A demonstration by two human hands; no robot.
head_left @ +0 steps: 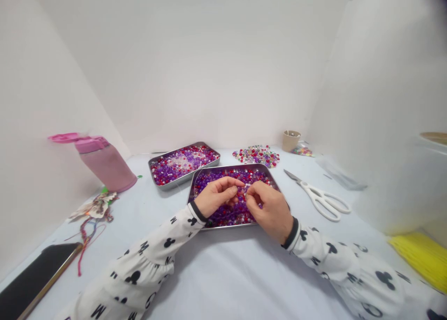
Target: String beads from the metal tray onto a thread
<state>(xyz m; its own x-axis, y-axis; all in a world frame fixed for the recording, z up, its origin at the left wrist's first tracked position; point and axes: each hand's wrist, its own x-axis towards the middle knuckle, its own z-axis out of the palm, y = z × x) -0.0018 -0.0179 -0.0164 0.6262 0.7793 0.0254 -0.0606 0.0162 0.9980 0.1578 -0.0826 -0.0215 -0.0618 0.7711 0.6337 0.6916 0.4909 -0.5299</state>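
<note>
Both hands are over a metal tray (226,227) filled with purple, red and white beads. My left hand (219,195) is above the tray's left part, thumb and fingertips brought close together; whatever lies between them is too small to make out. Facing it, my right hand (269,207) is closed in a pinch over the tray's right part, and what it pinches is too small to tell. The fingertips of the two hands are a short gap apart. A second metal tray (169,186) of similar beads sits behind and to the left.
A bead pile (258,156) and small brown cup (290,140) lie behind. White-handled scissors (323,200) lie right, a yellow item (421,258) further right. At left are a pink bottle (106,164), tangled cords (89,234) and a phone (37,278).
</note>
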